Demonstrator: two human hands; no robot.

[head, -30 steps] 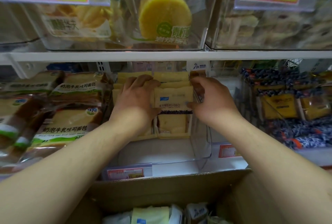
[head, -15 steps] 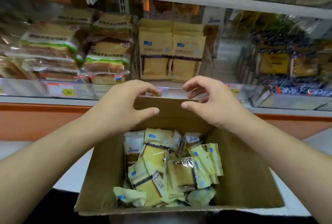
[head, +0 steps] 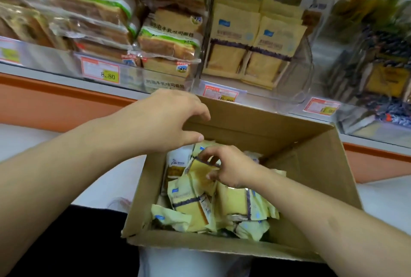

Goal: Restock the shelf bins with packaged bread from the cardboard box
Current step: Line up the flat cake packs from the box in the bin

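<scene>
An open cardboard box [head: 311, 165] in front of me holds several pale yellow bread packets [head: 189, 201] in a loose pile. My right hand [head: 224, 167] is down inside the box and pinches one yellow packet [head: 200, 172] near the top of the pile. My left hand [head: 169, 121] hovers over the box's far left corner with fingers relaxed and holds nothing. On the shelf behind, a clear bin [head: 298, 90] holds upright rows of the same yellow packets [head: 251, 39].
Bagged sliced toast loaves [head: 169, 39] fill the bins to the left. Dark blue and yellow packets [head: 378, 72] fill the bin on the right. Price tags [head: 100, 72] line the shelf front. An orange strip runs below the shelf edge.
Both hands have left the shelf bin and come down to the box. My right hand has dropped into the box and taken a yellow packet; the view tilted down.
</scene>
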